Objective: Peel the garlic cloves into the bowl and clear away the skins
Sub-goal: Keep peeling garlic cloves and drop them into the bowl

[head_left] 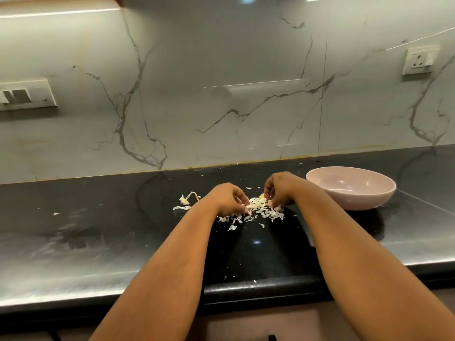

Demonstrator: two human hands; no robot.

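Note:
A heap of pale garlic skins (pixel 261 212) lies on the black counter (pixel 98 230) between my hands. My left hand (pixel 227 199) curls its fingers down into the left side of the heap and pinches skins. My right hand (pixel 279 189) is curled over the heap's right side, fingertips among the skins, with a small yellowish piece by its fingers. Whether that piece is a clove I cannot tell. A pink bowl (pixel 352 187) stands just right of my right hand; its inside is not visible from here.
A garlic stem with root scraps (pixel 188 198) lies left of my left hand. Stray skin flakes dot the counter, one at the far left (pixel 56 213). The marble backsplash rises behind, with a switch plate (pixel 24 96) and a socket (pixel 421 60).

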